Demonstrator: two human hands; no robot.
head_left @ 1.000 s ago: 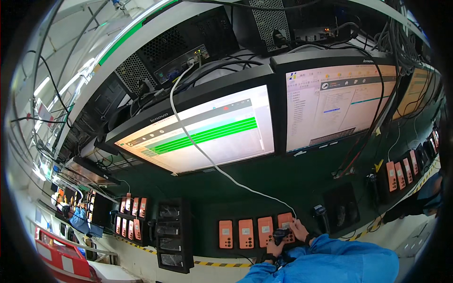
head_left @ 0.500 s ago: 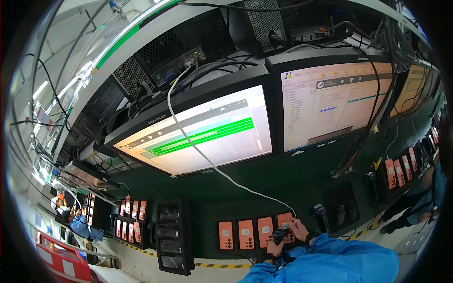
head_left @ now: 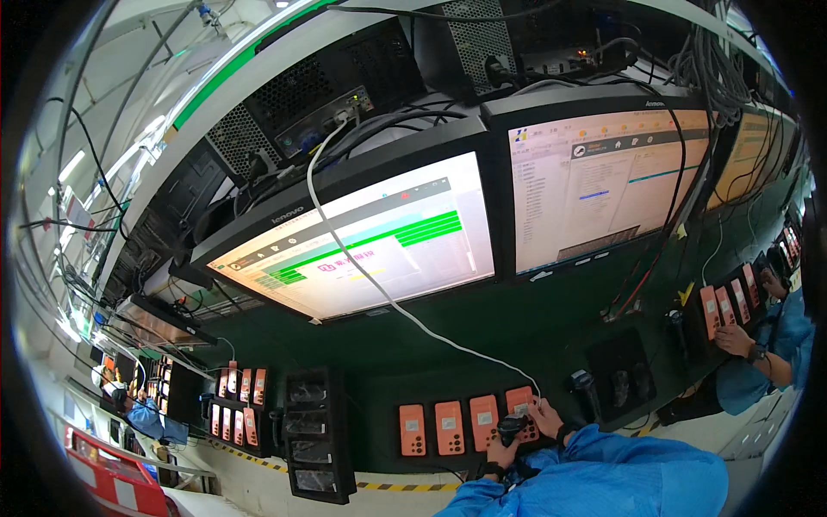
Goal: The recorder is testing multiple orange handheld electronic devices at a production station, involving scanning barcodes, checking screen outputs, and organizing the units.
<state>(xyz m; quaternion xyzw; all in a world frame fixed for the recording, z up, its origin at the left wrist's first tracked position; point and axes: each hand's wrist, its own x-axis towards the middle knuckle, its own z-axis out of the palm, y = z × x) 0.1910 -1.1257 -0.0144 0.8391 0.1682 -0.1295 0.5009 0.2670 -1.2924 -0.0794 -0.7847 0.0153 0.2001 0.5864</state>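
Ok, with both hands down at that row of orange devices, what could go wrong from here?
The white cable hangs loose across the left monitor down to the rightmost orange device, which the right hand touches; a tug could unplug it or drag the unit. The left hand holds a dark handheld tool close to the neighbouring orange devices, so it might knock one.

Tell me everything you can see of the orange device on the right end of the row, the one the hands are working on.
The orange device is a flat, upright rectangle, plastic by its look, with a pale panel on its face. It stands last on the right in a row of four like it against the dark green bench wall. The right hand touches its lower right edge. The left hand holds a small black scanner in front of its lower part. A white cable runs down toward its top.
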